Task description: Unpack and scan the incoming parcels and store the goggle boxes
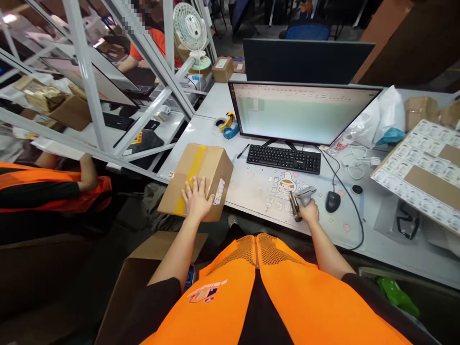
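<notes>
My left hand point(197, 199) lies with its fingers spread on top of a cardboard box point(212, 165). Yellow tape runs along the box's top, and a white label is on its right side. The box sits at the desk's left front edge and partly overhangs it. In my right hand point(309, 211) is what looks like a handheld barcode scanner point(295, 205), gripped low over the desk mat, left of the mouse. My fingers hide part of its handle.
A keyboard point(283, 159) stands before the lit monitor point(305, 115), with a mouse point(332, 201) and cable at right. Tape dispensers point(230, 127) lie behind the box. Metal frame bars point(84, 72) rise at left, near another person's arm. An open carton point(143, 258) is below.
</notes>
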Action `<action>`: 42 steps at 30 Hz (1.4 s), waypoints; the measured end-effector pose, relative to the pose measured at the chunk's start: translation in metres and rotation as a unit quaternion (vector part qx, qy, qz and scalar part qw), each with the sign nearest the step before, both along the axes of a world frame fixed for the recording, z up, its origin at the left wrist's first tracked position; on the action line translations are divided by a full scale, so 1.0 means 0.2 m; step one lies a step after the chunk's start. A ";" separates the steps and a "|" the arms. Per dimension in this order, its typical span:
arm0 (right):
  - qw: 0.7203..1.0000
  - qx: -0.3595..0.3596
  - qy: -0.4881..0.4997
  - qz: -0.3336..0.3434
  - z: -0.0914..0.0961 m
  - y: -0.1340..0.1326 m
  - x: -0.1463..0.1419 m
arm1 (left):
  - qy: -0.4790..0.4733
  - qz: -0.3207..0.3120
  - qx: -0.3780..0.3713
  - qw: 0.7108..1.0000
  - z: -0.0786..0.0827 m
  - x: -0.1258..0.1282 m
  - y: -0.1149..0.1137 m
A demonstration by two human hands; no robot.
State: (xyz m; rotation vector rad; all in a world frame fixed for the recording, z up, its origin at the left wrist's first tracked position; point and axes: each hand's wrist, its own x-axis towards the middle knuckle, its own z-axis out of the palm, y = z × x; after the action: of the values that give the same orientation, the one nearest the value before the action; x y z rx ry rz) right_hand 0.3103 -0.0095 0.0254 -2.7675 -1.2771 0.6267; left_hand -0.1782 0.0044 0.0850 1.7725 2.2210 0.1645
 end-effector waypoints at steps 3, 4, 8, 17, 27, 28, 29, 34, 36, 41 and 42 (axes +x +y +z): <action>0.993 -0.002 0.112 0.022 0.11 0.01 -0.01 | -0.013 -0.009 0.000 1.000 -0.01 -0.02 0.01; 0.984 -0.004 0.175 0.044 0.15 0.00 -0.03 | -0.017 -0.010 0.000 1.000 -0.02 -0.03 0.01; 0.895 0.011 0.400 0.197 0.28 -0.05 -0.25 | -0.022 -0.010 0.007 1.000 -0.03 -0.05 0.01; 0.807 0.008 0.444 0.389 0.18 -0.03 -0.78 | -0.010 -0.002 0.042 0.999 -0.05 -0.03 -0.01; 0.952 0.057 0.149 0.261 0.10 0.06 -0.40 | -0.011 -0.002 0.070 0.997 -0.10 -0.05 -0.01; 0.970 0.062 0.099 0.213 0.09 0.08 -0.33 | -0.011 -0.001 0.072 0.997 -0.10 -0.05 -0.01; 0.982 0.066 0.059 0.167 0.07 0.09 -0.27 | -0.012 -0.001 0.073 0.997 -0.11 -0.05 -0.01; 0.997 0.055 -0.041 0.024 -0.05 0.07 -0.06 | -0.017 0.003 0.078 0.997 -0.10 -0.04 0.00; 0.998 0.027 -0.046 0.026 -0.10 0.04 -0.02 | -0.018 0.007 0.080 0.997 -0.09 -0.04 0.00; 0.996 0.047 -0.066 0.022 -0.06 0.13 0.06 | -0.022 0.014 0.075 0.997 -0.08 -0.03 0.00; 0.993 0.078 -0.084 0.021 -0.02 0.19 0.07 | -0.023 0.017 0.074 0.997 -0.08 -0.03 0.00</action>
State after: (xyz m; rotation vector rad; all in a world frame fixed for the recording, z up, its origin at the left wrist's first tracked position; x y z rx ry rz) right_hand 0.3241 0.0275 0.0205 -2.7196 -1.3521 0.2873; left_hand -0.1833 0.0050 0.0695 1.7870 2.2585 0.3831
